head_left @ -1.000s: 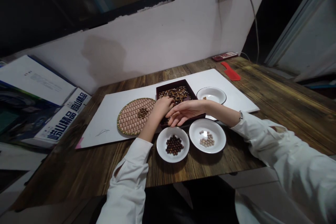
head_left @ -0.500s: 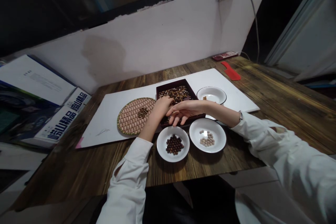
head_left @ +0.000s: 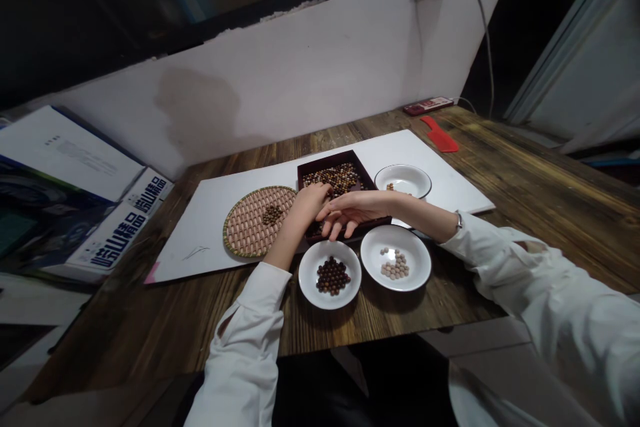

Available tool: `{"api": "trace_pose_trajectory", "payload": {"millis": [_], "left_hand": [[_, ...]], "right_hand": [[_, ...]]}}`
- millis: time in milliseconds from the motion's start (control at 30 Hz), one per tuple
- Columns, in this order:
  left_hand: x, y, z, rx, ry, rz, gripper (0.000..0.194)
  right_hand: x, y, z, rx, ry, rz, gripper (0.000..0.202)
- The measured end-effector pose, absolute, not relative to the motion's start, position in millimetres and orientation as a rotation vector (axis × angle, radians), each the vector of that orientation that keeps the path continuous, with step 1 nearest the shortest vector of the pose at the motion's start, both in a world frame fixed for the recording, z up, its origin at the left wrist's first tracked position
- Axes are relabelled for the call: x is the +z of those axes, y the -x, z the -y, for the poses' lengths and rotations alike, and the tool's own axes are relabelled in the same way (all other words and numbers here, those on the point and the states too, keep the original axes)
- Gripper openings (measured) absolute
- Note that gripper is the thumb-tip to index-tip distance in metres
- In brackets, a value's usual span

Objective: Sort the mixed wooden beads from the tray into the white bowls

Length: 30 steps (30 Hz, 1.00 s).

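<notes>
Left grip [head_left: 313, 199] curled over box [head_left: 326, 161]; closed or not, couldn't tell. Right grip [head_left: 356, 207] beside it, fingers apart. Beads [head_left: 341, 179] lay in box, small, round: light, low touch seemed best.

On the brown wooden table [head_left: 320, 340] lies a flat white board [head_left: 195, 227], bearing a round woven mat [head_left: 245, 227] left, a dark-red rectangular box [head_left: 327, 161] centre, a round white bowl [head_left: 413, 177] right; before the box, two more white bowls [head_left: 309, 280] stand side by side.
</notes>
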State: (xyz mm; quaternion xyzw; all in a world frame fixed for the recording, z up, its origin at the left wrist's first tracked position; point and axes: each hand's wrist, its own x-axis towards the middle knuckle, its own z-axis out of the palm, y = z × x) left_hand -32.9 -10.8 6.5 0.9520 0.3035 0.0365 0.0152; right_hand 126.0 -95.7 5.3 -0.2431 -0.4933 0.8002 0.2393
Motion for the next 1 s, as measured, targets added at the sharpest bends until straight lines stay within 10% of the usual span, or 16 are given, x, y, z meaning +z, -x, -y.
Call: {"api": "trace_pose_trajectory", "payload": {"millis": [1000], "left_hand": [[-16.0,30.1,-12.2,0.365,-2.840,-0.806,0.024]], "right_hand": [[8.7,-124.8,97.7,2.176,0.696,1.355,0.030]]}}
